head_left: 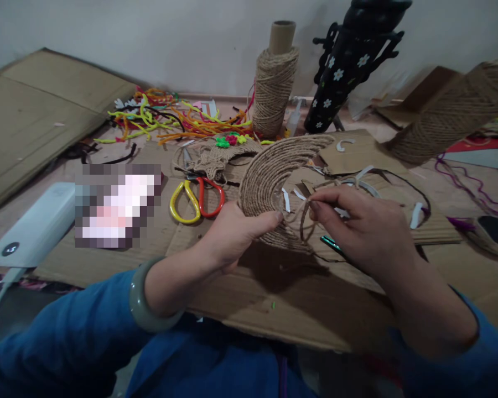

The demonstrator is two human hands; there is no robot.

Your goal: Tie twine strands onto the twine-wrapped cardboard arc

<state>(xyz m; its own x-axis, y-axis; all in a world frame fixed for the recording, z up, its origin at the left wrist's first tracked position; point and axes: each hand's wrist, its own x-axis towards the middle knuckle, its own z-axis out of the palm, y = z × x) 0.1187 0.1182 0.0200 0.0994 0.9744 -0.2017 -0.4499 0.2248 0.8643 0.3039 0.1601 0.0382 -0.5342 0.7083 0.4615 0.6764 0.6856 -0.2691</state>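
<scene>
Twine [304, 216] sits pinched in my right grip [357, 221]; my left grip [236, 235] clamps the crescent [269, 171] above the cardboard [299, 298].

The left hand [232, 235] grips a crescent wrapped in jute cord [269, 177], while the right hand [357, 221] pinches the loose cord end [304, 213]. Scissors [197, 199] lie near on the cardboard surface [232, 298].
</scene>
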